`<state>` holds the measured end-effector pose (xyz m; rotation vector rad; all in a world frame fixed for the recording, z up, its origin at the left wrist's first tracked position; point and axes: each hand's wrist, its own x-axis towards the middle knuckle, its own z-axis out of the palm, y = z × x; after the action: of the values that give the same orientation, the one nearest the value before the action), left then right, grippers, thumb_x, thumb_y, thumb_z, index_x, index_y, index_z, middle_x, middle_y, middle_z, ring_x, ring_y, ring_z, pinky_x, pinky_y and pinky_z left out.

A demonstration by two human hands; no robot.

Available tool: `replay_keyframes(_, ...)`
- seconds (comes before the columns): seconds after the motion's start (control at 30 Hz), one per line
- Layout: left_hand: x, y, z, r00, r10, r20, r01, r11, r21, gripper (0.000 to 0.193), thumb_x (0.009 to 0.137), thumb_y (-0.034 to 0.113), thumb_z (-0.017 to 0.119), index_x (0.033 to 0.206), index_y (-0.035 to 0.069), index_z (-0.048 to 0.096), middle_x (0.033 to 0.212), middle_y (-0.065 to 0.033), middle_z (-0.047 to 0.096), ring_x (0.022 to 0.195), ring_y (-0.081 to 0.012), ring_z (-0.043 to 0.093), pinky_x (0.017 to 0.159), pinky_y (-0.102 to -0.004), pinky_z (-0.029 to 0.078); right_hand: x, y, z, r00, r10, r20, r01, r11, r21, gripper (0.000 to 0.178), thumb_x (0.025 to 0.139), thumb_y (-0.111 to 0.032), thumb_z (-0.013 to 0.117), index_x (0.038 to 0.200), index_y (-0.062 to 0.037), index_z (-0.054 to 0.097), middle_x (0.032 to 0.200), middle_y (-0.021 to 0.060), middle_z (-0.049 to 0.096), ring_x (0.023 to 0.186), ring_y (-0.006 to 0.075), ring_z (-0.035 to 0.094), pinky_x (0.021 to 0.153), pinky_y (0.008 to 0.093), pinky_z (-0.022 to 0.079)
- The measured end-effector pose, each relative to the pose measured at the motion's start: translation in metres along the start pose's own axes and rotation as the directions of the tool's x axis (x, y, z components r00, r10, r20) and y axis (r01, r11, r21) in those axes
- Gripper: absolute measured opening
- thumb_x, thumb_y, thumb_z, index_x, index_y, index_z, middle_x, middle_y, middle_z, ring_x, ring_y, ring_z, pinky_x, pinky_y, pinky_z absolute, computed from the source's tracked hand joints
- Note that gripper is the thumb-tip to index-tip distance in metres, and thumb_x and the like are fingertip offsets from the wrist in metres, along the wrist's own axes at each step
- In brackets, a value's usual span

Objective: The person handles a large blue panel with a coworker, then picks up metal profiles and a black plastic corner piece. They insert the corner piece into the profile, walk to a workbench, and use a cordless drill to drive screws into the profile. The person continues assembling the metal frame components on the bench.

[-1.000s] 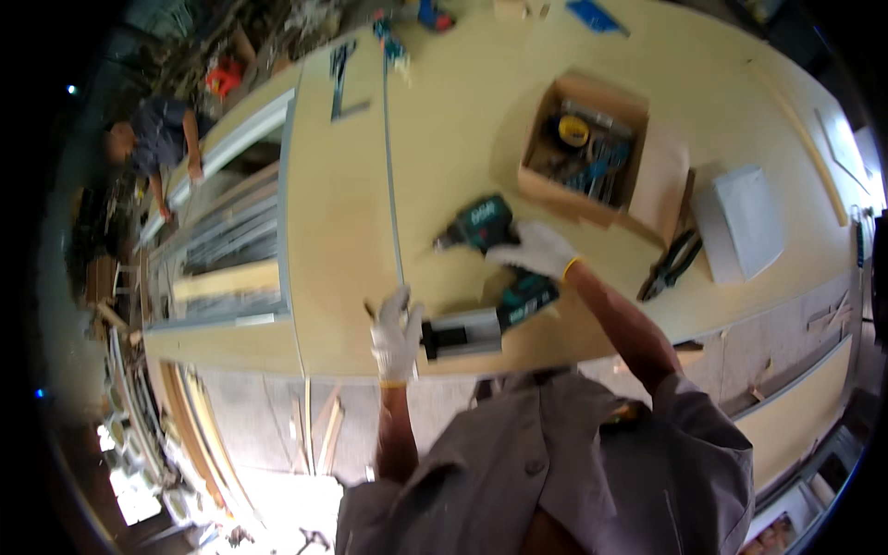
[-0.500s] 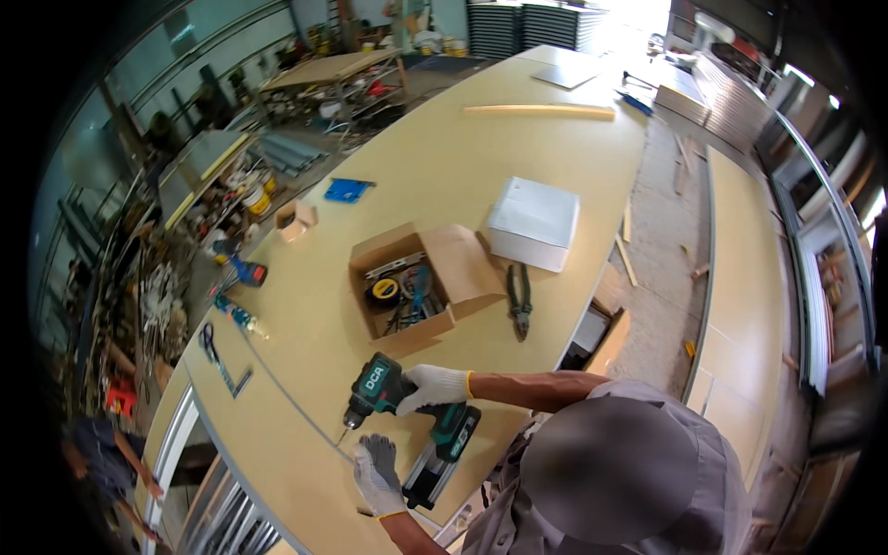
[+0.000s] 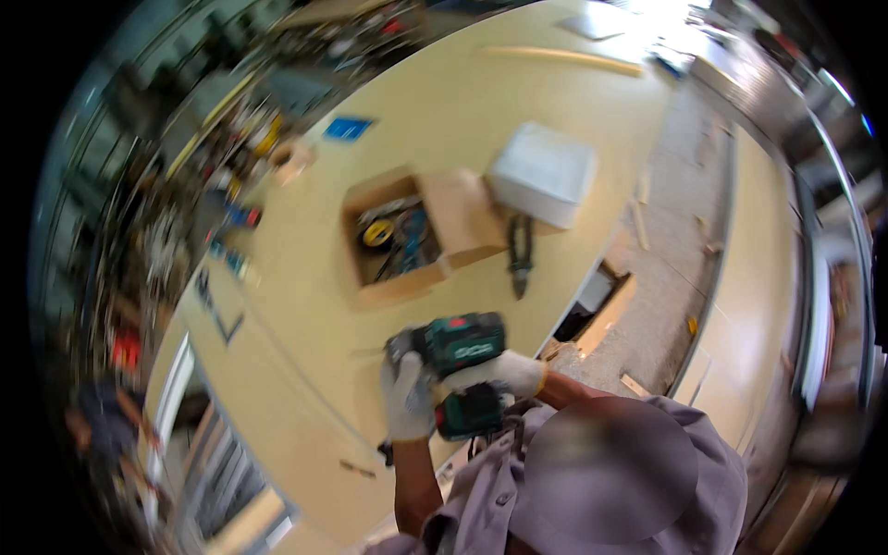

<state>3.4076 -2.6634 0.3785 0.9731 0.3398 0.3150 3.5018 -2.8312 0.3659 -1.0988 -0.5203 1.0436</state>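
A green and black cordless drill [image 3: 462, 342] is held just above the pale yellow panel, its thin bit pointing left. My right hand [image 3: 499, 375], in a white work glove, is closed round the drill's handle, between the motor body and the battery. At the drill's front, my gloved left hand [image 3: 407, 398] closes its fingers about the chuck; motion blur softens them. Beyond the drill lie dark-handled pliers [image 3: 520, 259]. An open cardboard box [image 3: 400, 289] holds a yellow and black tape measure [image 3: 377, 234] and several hand tools.
A white box [image 3: 544, 176] stands beside the pliers on the large panel [image 3: 444, 102]. At the left edge are another drill [image 3: 242, 215] and a small square [image 3: 227, 328]. A blue item [image 3: 348, 128] lies farther off. Another person [image 3: 111, 416] is at lower left. Stacked materials flank the panel.
The drill has come up and nearer my body, its bit turning from down-left to left. My left hand has moved from below the bit onto the chuck. The view has shifted and blurred.
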Motion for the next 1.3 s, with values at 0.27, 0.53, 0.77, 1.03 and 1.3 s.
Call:
replay_keyframes(0.27, 0.020, -0.014, 0.004, 0.994, 0.000, -0.113, -0.043, 0.926, -0.376, 0.040, 0.101, 0.018, 0.068, 0.136, 0.001, 0.060, 0.134, -0.0157, 0.067, 0.123, -0.0268, 0.066, 0.107, -0.0407, 0.054, 0.011, -0.002, -0.041, 0.968, -0.130, 0.214, 0.220, 0.850, -0.478, 0.022, 0.089, -0.007, 0.074, 0.110, -0.0090, 0.076, 0.108, 0.0049, 0.070, 0.098, 0.0169, 0.066, 0.086, 0.0316, 0.054)
replay_keyframes(0.53, 0.034, -0.038, 0.025, 0.949, 0.178, -0.262, -0.252, 0.925, -0.284, 0.059, 0.096, 0.036, 0.076, 0.142, 0.005, 0.057, 0.136, -0.0118, 0.066, 0.122, -0.0240, 0.066, 0.099, -0.0387, 0.057, 0.046, -0.025, -0.071, 0.901, -0.056, 0.430, 0.294, 0.807, -0.513, 0.030, 0.087, -0.007, 0.077, 0.116, -0.0076, 0.074, 0.115, 0.0055, 0.072, 0.104, 0.0182, 0.067, 0.090, 0.0354, 0.055)
replay_keyframes(0.77, 0.024, -0.029, 0.029, 0.935, 0.232, -0.269, -0.274, 0.953, -0.132, 0.072, 0.096, 0.047, 0.072, 0.149, 0.005, 0.050, 0.141, -0.0102, 0.062, 0.127, -0.0219, 0.062, 0.101, -0.0364, 0.055, 0.048, -0.035, -0.058, 0.943, 0.018, 0.333, 0.109, 0.927, -0.359, 0.027, 0.086, -0.006, 0.077, 0.114, -0.0058, 0.073, 0.109, 0.0036, 0.071, 0.095, 0.0149, 0.066, 0.081, 0.0316, 0.054)
replay_keyframes(1.03, 0.006, 0.019, -0.032, 0.767, 0.426, -0.480, -0.513, 0.856, -0.060, 0.110, 0.095, 0.081, 0.032, 0.160, -0.007, 0.022, 0.164, -0.0264, 0.032, 0.152, -0.0375, 0.033, 0.127, -0.0486, 0.021, 0.037, -0.044, -0.037, 0.941, 0.263, 0.215, -0.218, 0.953, -0.212, 0.028, 0.089, -0.005, 0.072, 0.117, -0.0004, 0.072, 0.092, 0.0021, 0.067, 0.079, 0.0084, 0.060, 0.071, 0.0266, 0.050)
replay_keyframes(1.3, -0.001, 0.043, -0.076, 0.932, 0.339, -0.126, -0.316, 0.933, 0.173, 0.120, 0.089, 0.088, 0.034, 0.157, -0.010, 0.028, 0.162, -0.0293, 0.034, 0.153, -0.0373, 0.032, 0.127, -0.0495, 0.022, 0.027, -0.037, -0.004, 0.939, 0.214, 0.271, -0.110, 0.929, -0.352, 0.028, 0.083, -0.009, 0.080, 0.108, -0.0055, 0.069, 0.090, -0.0006, 0.066, 0.082, 0.0105, 0.059, 0.074, 0.0302, 0.051)
